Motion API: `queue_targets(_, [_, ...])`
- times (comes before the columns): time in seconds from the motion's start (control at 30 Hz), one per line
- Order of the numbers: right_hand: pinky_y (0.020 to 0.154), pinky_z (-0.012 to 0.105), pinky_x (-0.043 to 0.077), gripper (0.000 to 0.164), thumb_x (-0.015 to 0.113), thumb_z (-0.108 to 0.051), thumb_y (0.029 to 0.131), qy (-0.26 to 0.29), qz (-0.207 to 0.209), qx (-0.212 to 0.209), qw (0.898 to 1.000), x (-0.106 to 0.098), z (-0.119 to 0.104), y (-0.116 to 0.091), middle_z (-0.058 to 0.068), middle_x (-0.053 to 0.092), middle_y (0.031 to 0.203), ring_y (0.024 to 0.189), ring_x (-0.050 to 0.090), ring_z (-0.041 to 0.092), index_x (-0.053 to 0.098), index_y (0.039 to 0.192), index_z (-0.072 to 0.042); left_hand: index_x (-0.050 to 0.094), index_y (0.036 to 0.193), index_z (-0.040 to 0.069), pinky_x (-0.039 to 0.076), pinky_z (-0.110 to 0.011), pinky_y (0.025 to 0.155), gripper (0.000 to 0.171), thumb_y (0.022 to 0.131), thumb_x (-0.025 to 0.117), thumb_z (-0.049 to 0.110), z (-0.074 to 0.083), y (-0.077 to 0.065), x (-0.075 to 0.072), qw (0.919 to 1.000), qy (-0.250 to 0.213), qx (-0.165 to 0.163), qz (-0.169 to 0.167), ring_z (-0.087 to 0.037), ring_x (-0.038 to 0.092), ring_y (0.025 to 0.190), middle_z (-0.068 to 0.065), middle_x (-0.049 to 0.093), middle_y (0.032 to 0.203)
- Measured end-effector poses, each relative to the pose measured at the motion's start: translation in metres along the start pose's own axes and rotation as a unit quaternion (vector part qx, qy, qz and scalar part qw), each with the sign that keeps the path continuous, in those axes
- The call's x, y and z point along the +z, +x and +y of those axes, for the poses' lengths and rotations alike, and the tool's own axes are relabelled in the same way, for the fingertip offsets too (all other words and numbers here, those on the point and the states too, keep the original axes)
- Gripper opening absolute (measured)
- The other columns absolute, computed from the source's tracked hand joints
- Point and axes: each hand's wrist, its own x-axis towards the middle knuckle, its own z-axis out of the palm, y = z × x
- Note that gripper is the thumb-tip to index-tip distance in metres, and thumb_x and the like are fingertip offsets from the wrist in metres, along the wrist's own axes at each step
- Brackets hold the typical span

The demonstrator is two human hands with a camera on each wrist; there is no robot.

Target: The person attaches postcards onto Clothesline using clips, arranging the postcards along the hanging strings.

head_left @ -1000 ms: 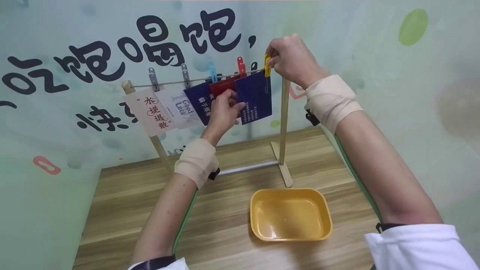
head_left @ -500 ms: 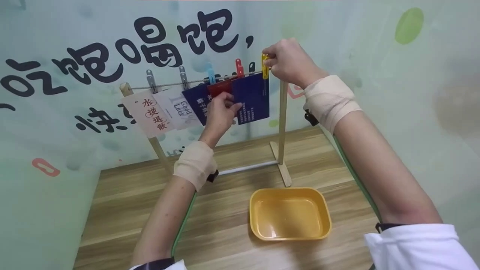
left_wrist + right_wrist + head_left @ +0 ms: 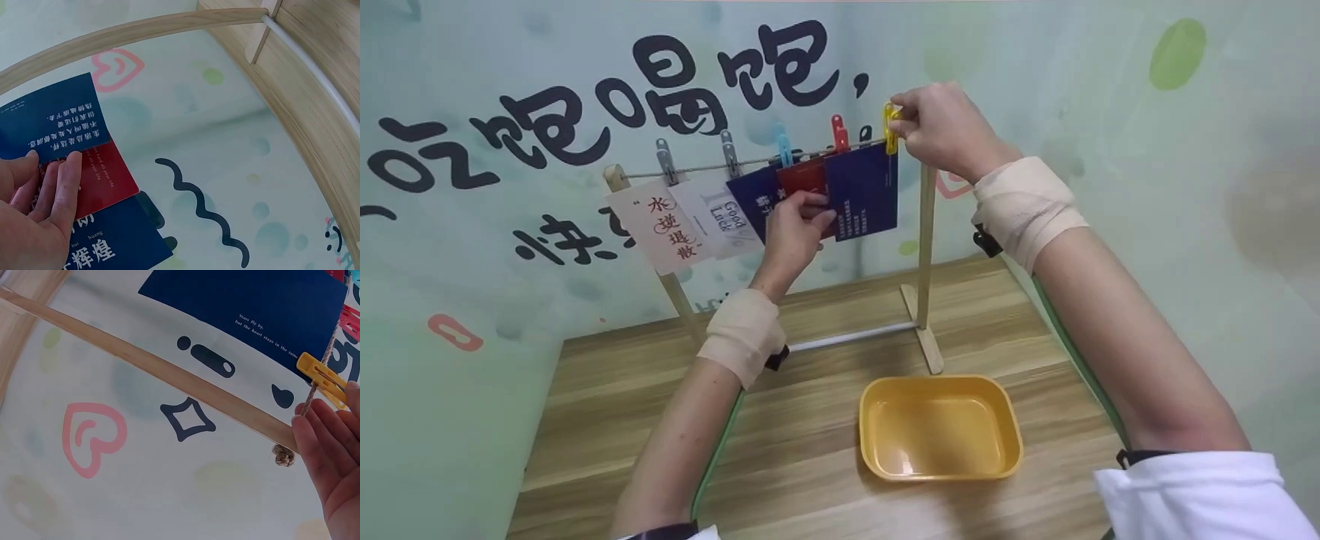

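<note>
My right hand [image 3: 952,124] pinches a yellow clothespin [image 3: 891,129] at the right end of a twine line. In the right wrist view, the clothespin's jaws overlap a corner of a dark blue card [image 3: 253,304] at the twine. My left hand [image 3: 795,229] sits at this card's left edge, in front of a red card [image 3: 802,178]. In the left wrist view, the thumb tip meets the blue card's edge, and the extended fingers [image 3: 67,183] lie over the red card. Another blue card [image 3: 754,195] hangs further left, partly hidden by the red one.
White cards [image 3: 720,217] hang under grey clothespins [image 3: 667,161] at left. Light blue [image 3: 785,146] and red clothespins [image 3: 838,135] grip the line further right. The wooden stand's right post [image 3: 926,247] rises behind a yellow tub [image 3: 941,431] on the table.
My left hand has drawn a little left and down along the blue card's edge, uncovering more of the red card. The right hand stays at the yellow clothespin.
</note>
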Motion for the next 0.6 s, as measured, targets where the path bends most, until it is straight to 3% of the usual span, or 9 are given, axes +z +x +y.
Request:
queue_targets(0.17, [0.098,0.038,0.056,0.038,0.054,-0.017,0.103,-0.001,0.040,-0.019,0.999,0.001,0.002,-0.004,0.017,0.069,0.125,0.107,0.066,0.025,0.059,0.137,-0.001,0.067,0.121,0.008,0.057,-0.024,0.066,0.025,0.098,0.065,0.018,-0.005,-0.003,-0.007,1.0000,0.005,0.001,0.005,-0.024,0.069,0.102,-0.011,0.071,0.114])
queue_targets(0.37, [0.095,0.039,0.055,0.033,0.057,-0.014,0.101,-0.014,0.115,-0.054,0.992,0.002,0.007,-0.012,0.016,0.068,0.119,0.106,0.066,0.027,0.064,0.130,-0.001,0.067,0.121,0.009,0.056,-0.024,0.067,0.025,0.100,0.062,0.020,-0.010,-0.013,-0.015,0.9999,-0.001,0.002,-0.010,-0.032,0.067,0.101,-0.011,0.069,0.115])
queue_targets(0.6, [0.094,0.043,0.054,0.033,0.057,-0.016,0.101,0.004,0.159,-0.052,0.986,0.008,0.022,-0.028,0.017,0.061,0.127,0.106,0.065,0.030,0.064,0.130,-0.001,0.067,0.121,0.004,0.057,-0.022,0.067,0.026,0.102,0.058,0.021,-0.024,-0.029,-0.024,0.9998,0.014,0.001,-0.014,-0.019,0.064,0.097,-0.014,0.069,0.112])
